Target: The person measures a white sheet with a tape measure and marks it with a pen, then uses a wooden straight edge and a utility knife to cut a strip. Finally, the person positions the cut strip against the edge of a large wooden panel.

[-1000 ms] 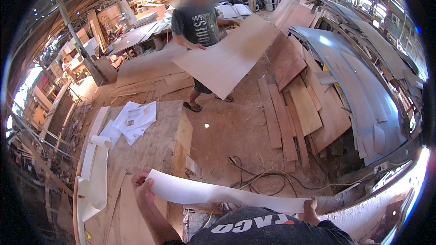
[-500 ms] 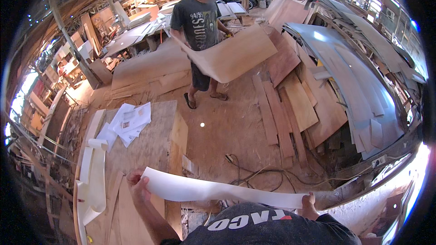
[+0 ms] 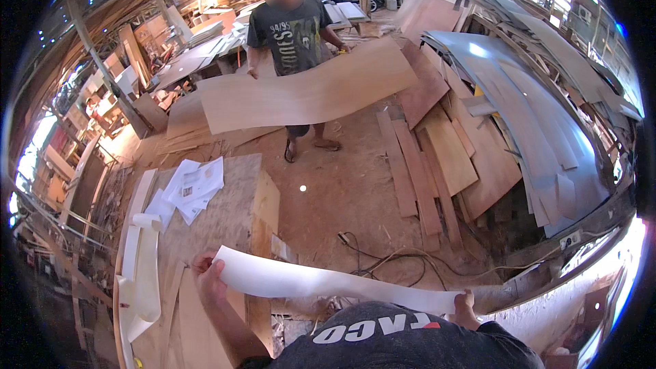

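A long, thin, flexible white strip stretches across in front of my body, sagging a little between its ends. My left hand pinches its left end, thumb on the near face, above the wooden bench. At the other end, my right hand grips the strip close to my right side; part of those fingers is hidden. Below and left of my left hand lies a curled cream strip along the plywood bench. Several white paper sheets rest on the far part of that bench.
Across the floor a co-worker holds a wide, bowed brown sheet in both hands. Stacked blue-grey sheets and wooden boards lie at the right. A cable loops over the floor beyond my strip.
The co-worker has turned toward me, and the brown sheet has swung out leftward, now spread broadside. My hands and the white strip stay nearly where they were.
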### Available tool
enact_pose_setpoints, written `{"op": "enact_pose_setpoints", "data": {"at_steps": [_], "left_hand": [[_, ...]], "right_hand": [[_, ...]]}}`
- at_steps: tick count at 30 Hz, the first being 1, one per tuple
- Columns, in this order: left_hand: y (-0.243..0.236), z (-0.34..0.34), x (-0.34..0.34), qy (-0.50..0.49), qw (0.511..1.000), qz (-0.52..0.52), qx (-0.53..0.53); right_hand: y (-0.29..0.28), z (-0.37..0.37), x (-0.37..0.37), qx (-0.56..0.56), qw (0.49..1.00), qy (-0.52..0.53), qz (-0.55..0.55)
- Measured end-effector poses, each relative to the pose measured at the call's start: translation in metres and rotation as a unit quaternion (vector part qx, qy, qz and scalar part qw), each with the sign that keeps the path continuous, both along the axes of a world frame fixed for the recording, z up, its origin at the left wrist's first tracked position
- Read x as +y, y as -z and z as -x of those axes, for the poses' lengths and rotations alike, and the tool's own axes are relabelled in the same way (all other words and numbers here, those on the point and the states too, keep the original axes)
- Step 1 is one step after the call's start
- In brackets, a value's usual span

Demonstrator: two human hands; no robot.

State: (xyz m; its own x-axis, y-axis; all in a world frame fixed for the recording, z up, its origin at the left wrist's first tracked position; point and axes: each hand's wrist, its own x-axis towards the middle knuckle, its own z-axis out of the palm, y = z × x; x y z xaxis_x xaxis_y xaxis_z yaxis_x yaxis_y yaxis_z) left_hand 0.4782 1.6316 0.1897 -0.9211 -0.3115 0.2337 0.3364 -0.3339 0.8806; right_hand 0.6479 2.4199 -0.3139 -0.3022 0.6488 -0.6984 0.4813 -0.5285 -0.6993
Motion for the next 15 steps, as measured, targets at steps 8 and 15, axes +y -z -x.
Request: {"op": "enact_pose_setpoints", "data": {"at_steps": [8,15], "left_hand": [[-0.02,-0.008,0.02,-0.007,1.0,0.01,-0.016],[-0.017,-0.017,0.022,-0.026,0.999,0.024,-0.011]], "right_hand": [[-0.048,0.013,-0.04,0.037,0.995,0.076,0.043],[-0.07,0.038,-0.023,0.034,0.999,0.024,0.03]]}}
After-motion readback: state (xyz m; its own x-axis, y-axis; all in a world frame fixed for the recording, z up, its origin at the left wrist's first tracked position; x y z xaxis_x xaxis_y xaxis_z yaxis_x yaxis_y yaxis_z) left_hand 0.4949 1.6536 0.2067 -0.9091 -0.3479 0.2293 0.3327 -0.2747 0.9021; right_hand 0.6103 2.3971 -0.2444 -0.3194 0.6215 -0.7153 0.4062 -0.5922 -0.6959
